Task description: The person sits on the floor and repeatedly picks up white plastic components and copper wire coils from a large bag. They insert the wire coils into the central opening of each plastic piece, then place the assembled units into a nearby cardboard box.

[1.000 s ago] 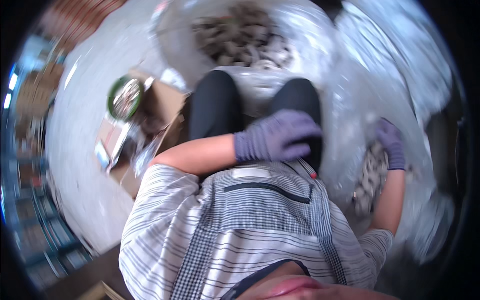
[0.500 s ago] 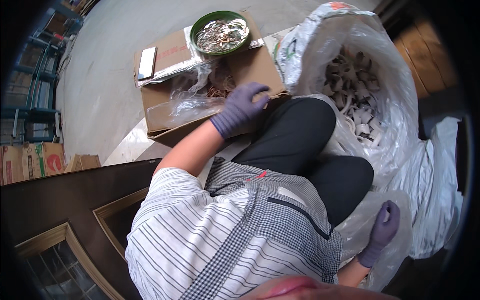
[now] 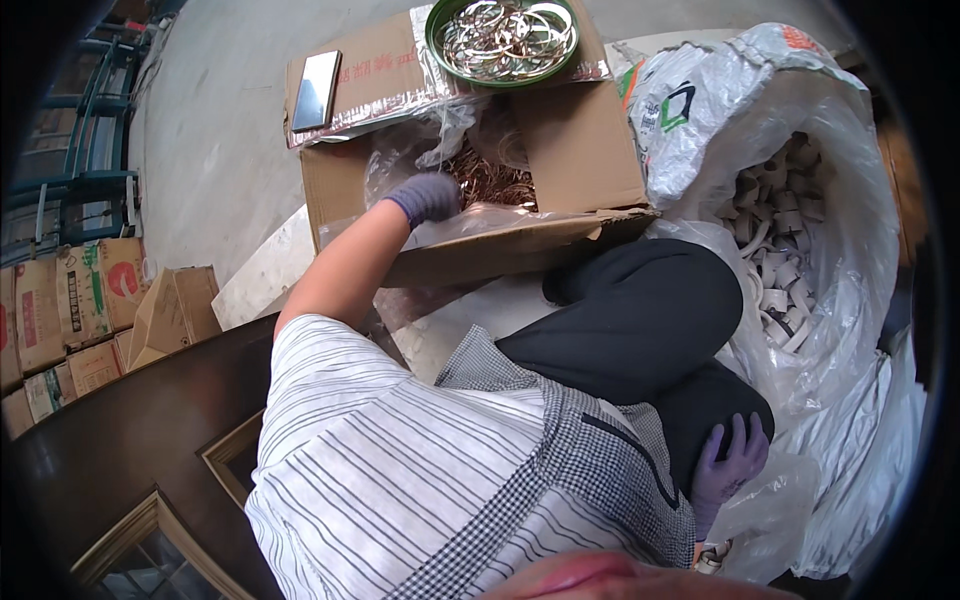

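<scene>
My left hand (image 3: pixel 432 197), in a purple glove, reaches into an open cardboard box (image 3: pixel 585 150) lined with clear plastic (image 3: pixel 385 170). It is beside a heap of thin copper-coloured pieces (image 3: pixel 490 180) in the box; its fingers point down, blurred and partly hidden, so what they hold cannot be made out. My right hand (image 3: pixel 732 465), gloved alike, lies on my dark-trousered knee with its fingers spread and nothing in it. On the box's far flap stands a green round tray (image 3: pixel 437 55) full of shiny metal rings (image 3: pixel 510 40).
A phone-like slab (image 3: pixel 318 90) lies on the far left flap. To the right, a big white sack (image 3: pixel 680 130) with a clear liner holds many pale curved pieces (image 3: pixel 780 225). Cartons (image 3: pixel 90 290) and a dark panel (image 3: pixel 150 400) are at the left.
My left hand has moved left from near my knee into the box. My right hand has come up from beside the plastic onto my knee, its fingers now spread. The view has shifted.
</scene>
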Action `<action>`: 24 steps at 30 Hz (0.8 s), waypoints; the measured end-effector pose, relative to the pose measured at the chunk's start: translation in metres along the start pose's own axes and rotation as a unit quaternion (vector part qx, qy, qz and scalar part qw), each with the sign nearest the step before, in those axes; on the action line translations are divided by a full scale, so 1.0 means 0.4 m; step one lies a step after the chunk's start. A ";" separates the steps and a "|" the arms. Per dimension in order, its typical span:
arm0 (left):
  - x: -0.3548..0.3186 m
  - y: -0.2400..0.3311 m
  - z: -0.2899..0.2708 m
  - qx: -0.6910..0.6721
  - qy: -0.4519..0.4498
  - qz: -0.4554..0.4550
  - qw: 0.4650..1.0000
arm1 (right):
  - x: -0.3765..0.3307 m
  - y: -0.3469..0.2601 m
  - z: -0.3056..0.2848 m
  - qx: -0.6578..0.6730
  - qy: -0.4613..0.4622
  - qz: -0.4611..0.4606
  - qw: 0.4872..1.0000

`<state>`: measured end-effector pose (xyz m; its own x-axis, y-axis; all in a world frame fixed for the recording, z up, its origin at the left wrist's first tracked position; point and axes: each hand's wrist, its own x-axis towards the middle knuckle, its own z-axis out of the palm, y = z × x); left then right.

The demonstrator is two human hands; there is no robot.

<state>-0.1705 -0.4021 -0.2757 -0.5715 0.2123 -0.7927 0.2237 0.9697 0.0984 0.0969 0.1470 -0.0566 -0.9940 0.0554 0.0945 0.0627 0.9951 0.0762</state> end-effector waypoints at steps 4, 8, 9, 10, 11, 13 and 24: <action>0.059 0.052 -0.088 -0.164 0.182 -0.064 0.967 | 0.029 -0.002 0.001 -0.008 -0.010 -0.003 1.000; 0.106 0.041 -0.020 0.040 0.099 -0.059 0.993 | 0.043 0.005 0.004 -0.008 -0.022 -0.015 1.000; 0.121 0.024 0.012 0.038 0.071 -0.060 0.995 | 0.040 0.004 0.005 -0.003 -0.023 -0.013 1.000; 0.132 0.008 0.046 0.035 0.044 -0.061 0.997 | 0.039 0.002 0.005 0.001 -0.024 -0.010 1.000; 0.143 -0.007 0.074 0.007 0.040 -0.072 0.997 | 0.035 -0.005 0.002 -0.008 -0.029 0.000 1.000; 0.136 -0.044 0.127 -0.081 0.059 -0.115 0.988 | 0.039 -0.009 -0.002 -0.021 -0.039 0.012 0.999; 0.239 -0.076 0.140 -0.341 0.199 -0.004 0.919 | 0.039 0.034 0.041 0.009 -0.006 -0.014 1.000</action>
<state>-0.1878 -0.4182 -0.3883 -0.8445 0.1014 -0.5259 -0.2507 0.7928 0.5555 0.0808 0.1626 -0.0704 -0.9963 0.0276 0.0810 0.0326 0.9976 0.0617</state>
